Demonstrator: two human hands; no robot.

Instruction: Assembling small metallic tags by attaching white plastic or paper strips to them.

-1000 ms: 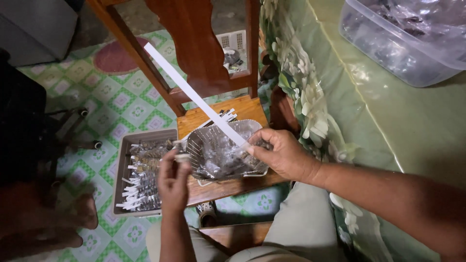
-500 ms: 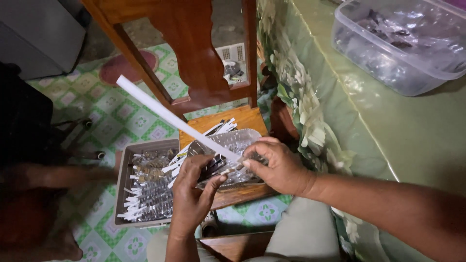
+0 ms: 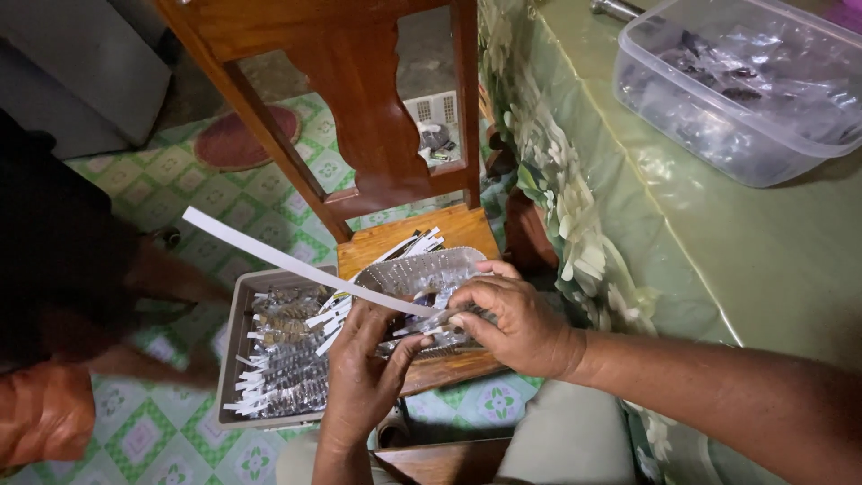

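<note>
My left hand (image 3: 364,373) and my right hand (image 3: 507,319) meet over a clear plastic bag (image 3: 422,274) that lies on the seat of a wooden chair (image 3: 377,144). Both pinch a long white paper strip (image 3: 287,260) near its lower end; the strip slants up to the left. The right hand also presses on the bag. Just left of the hands a grey tray (image 3: 235,346) holds several small packets with white paper strips. More white strips (image 3: 413,244) stick out behind the bag.
A table with a green flowered cloth (image 3: 736,269) fills the right side. On it stands a clear plastic tub (image 3: 718,117) of small packets. Another person in dark clothes (image 3: 63,269) sits on the patterned floor at left. A round red mat (image 3: 247,135) lies farther back.
The bag has gone from held up and open to lying flatter on the seat. My left hand rose from below the bag to meet the right hand, and the strip tilted lower to the left.
</note>
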